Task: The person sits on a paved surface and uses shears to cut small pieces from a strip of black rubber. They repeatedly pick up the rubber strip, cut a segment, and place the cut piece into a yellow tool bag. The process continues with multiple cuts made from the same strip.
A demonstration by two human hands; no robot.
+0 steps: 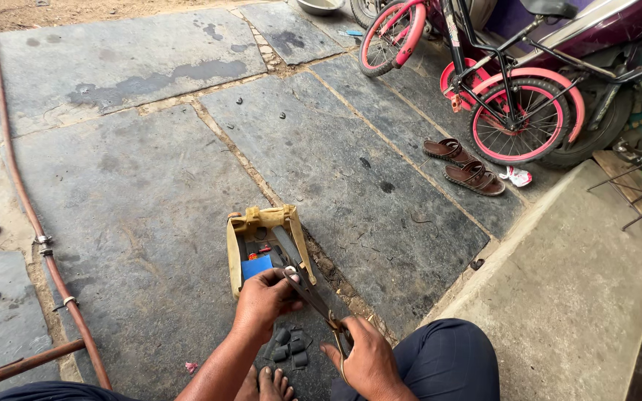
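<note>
Small blue packet — in toolbox

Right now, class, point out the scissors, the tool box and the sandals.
scissors (313, 295), head view, on the blades.
tool box (233, 256), head view, on its left wall.
sandals (473, 176), head view, on the nearer sandal's strap.

Your left hand grips dark rubber at the scissors; your right hand works the handles. Cut rubber pieces, open tan toolbox, brown sandals, pink bicycle.
</note>
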